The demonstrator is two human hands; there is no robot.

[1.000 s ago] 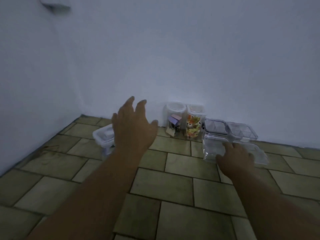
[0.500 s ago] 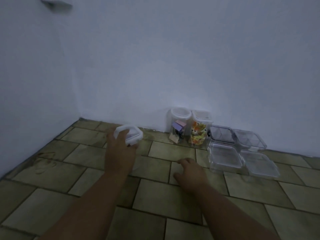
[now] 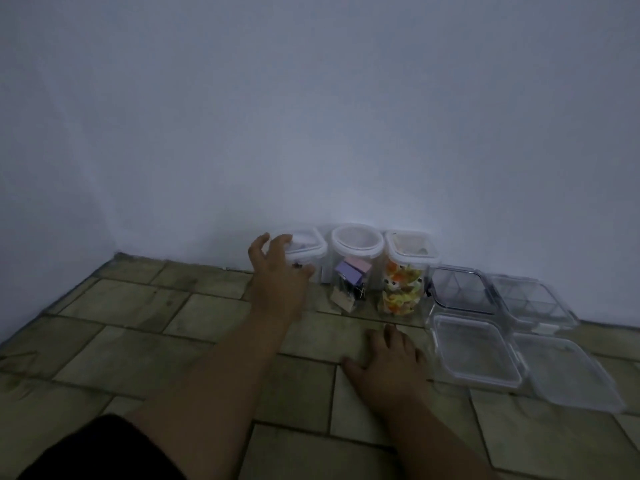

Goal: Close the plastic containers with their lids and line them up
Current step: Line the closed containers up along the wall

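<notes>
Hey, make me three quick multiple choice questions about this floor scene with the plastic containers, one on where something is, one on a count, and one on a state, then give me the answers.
1. Where does the white-lidded clear container under the left hand stand?
A. At the left end of the row along the wall
B. Between the two tall jars
C. On top of the flat boxes

2. How many tall clear plastic containers stand along the white wall?
A. One
B. Three
C. Six

3. What is the right hand doing?
A. Gripping a lid
B. Lifting a jar
C. Resting flat on the tiled floor, holding nothing

Answers: 1 A, it is leftmost, beside the round-topped jar with purple paper. 2 B, that container, the round-topped jar and the jar of orange and yellow pieces. 3 C, its palm lies on the tiles, left of the flat clear boxes.
</notes>
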